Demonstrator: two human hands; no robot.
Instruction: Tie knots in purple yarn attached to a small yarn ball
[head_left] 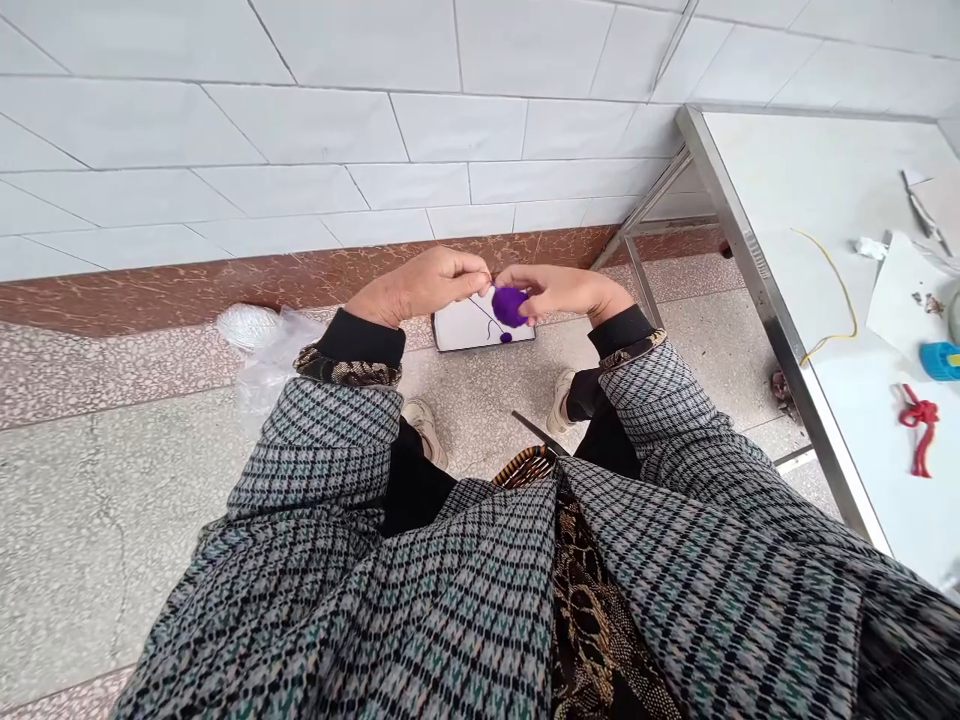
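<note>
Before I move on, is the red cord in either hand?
No, the red cord lies on the table; the right hand holds the larger purple pompom, with the left hand beside it.

From my remote station I took the place for a small handicraft workroom; could not tell whether it belonged to a home or a shop. White wall tiles [300, 125] met a reddish-brown marbled skirting [315, 276], and the terrazzo floor [60, 520] was speckled grey with pinkish bands. I noted a metal-framed worktable [795, 175], white-topped, scattered with a red knotted cord [921, 420], a yellow cord [850, 295] and a slim metal tool [924, 212]. A ball of white yarn [247, 325] beside a clear plastic bag [262, 385], plus a purple pompom [509, 306], pointed me to yarn craft.
</note>
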